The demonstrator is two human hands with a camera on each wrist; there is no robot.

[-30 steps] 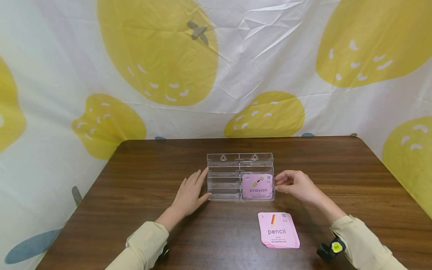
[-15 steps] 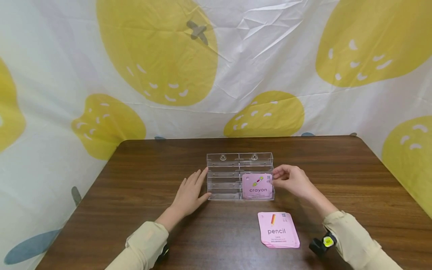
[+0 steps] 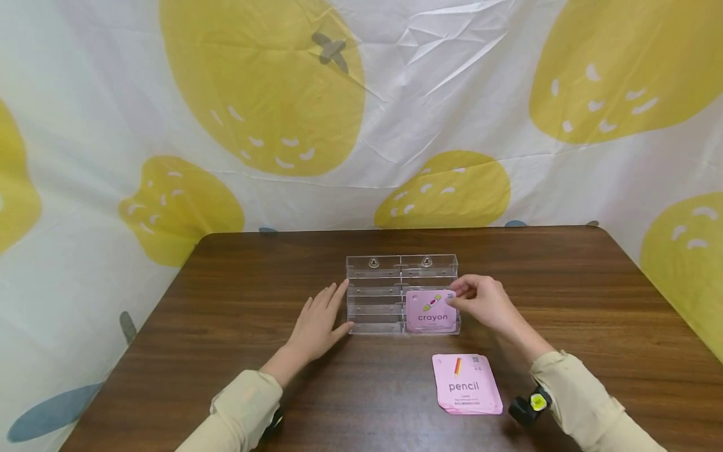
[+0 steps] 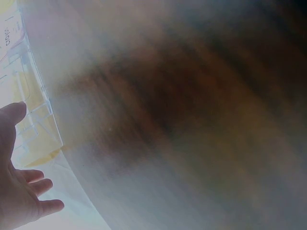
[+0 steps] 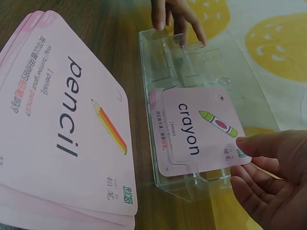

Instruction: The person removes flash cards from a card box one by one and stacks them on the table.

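Note:
A clear acrylic card holder (image 3: 374,309) with two columns of stepped pockets stands mid-table in the head view. In its lower right pocket sits a pink crayon flashcard (image 3: 423,309). My right hand (image 3: 487,304) pinches that card's upper right corner; the right wrist view shows the thumb (image 5: 256,143) on the printed face and the fingers curled behind the edge. On the other side, my left hand (image 3: 318,321) rests against the holder's left wall with fingers extended. Nearer to me lies a stack of pink flashcards (image 3: 467,392), a pencil card on top.
The dark wooden table (image 3: 254,270) ends at a white curtain (image 3: 316,201) with yellow fruit prints. Black wrist cameras sit under both sleeves, the right one (image 3: 528,407) beside the card stack.
My right hand has moved left from beside the holder's right wall to the crayon flashcard's corner, where it now grips it. My left hand and the card stack have stayed put.

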